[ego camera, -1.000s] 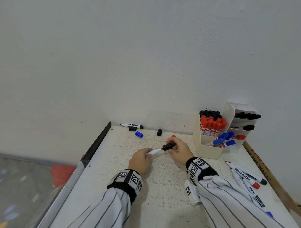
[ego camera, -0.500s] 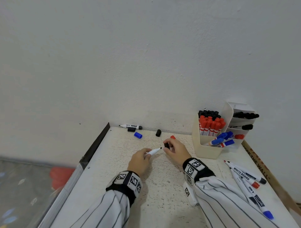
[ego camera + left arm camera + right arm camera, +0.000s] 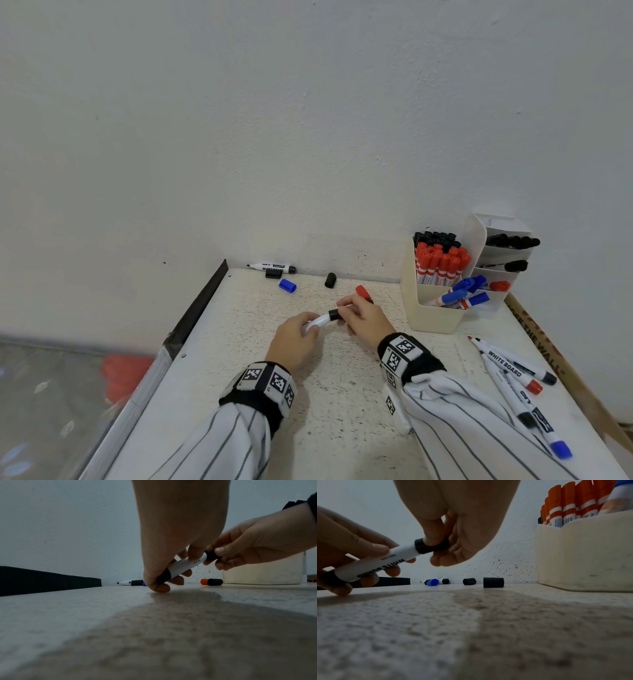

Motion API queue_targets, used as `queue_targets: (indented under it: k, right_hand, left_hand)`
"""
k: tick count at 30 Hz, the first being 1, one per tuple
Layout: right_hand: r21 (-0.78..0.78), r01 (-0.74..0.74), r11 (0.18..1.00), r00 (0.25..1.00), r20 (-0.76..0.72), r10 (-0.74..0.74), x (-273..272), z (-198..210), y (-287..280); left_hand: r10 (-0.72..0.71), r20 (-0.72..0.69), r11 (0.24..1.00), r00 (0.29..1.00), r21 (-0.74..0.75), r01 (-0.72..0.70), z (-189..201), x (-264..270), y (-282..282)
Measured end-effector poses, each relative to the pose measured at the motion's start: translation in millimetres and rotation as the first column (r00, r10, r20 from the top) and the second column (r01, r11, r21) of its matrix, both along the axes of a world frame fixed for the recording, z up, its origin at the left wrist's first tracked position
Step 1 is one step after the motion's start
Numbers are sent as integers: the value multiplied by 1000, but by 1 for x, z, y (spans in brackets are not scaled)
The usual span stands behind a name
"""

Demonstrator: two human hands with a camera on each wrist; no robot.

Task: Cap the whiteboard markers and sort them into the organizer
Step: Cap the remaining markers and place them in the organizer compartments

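My left hand (image 3: 291,337) grips black marker (image 3: 320,320) by barrel, just above mid surface (image 3: 335,411). My right hand (image 3: 359,317) pinches black cap (image 3: 334,314), now seated on tip; half second ago cap stood apart from bare nib. Marker's long axis runs left-right, cap end toward organizer (image 3: 431,315) at right rear corner. Right hand nearer organizer, so handover to right suits. Black row sits at organizer's back.

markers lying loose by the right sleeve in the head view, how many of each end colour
black-ended markers: 2
red-ended marker: 1
blue-ended marker: 1
total: 4
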State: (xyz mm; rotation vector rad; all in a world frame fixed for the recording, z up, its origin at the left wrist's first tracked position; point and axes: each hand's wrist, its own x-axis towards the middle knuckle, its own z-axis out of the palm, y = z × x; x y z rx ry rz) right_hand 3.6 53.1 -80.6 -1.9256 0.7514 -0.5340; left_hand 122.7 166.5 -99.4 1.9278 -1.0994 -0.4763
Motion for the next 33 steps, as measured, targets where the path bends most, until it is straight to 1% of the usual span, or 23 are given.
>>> queue_targets:
  k: [1,3,7,8,11,14,16,19,22,23,26,29,31,33]
  right_hand:
    - [-3,9,1000,1000,-8,-9,-1,2,0]
    - [-63,12,998,999,-29,-14,-2,4,-1]
    - [-193,-45,980,999,-37,39,1,1,1]
    - [-199,-43,979,998,-43,35,2,0,2]
    - [-141,-20,990,999,-50,13,2,-1,0]
    - [-67,-16,998,999,-30,14,-1,3,0]
    - [-21,-4,1000,999,-34,3,0,4,1]
    - [51,2,999,997,-72,2,4,3,1]
    - [105,26,994,999,-26,-23,5,2,4]
    - [81,36,996,999,-19,-34,5,3,4]
    - [-56,26,998,998,-54,-29,3,6,5]
    - [-94,-10,996,999,-47,6,4,6,4]
    - [-121,-45,992,998,-40,40,4,5,5]
    - [-142,-67,988,998,-23,64,5,4,5]
  left_hand:
    - [-13,3,1000,1000,-9,13,0,-1,0]
    - [-37,36,999,999,-8,37,0,-1,0]
    - [-13,80,1000,997,-7,13,-1,1,0]
    - [-7,94,1000,996,-1,7,0,1,1]
    - [10,137,1000,990,14,-12,0,2,0]
    - [0,114,1000,994,-12,1,2,0,2]
    - [-41,98,999,994,-30,44,4,-2,3]
    - [-105,115,994,988,13,104,8,-6,4]
    - [-145,128,989,981,7,146,9,-10,2]
    - [-151,129,988,980,-1,152,10,-12,2]
    - [-141,138,990,980,-9,144,9,-17,1]
    - [-139,141,990,980,19,137,7,-14,-1]
    - [-164,91,986,982,39,161,6,-11,0]
    - [-191,-6,981,982,15,191,8,-12,2]
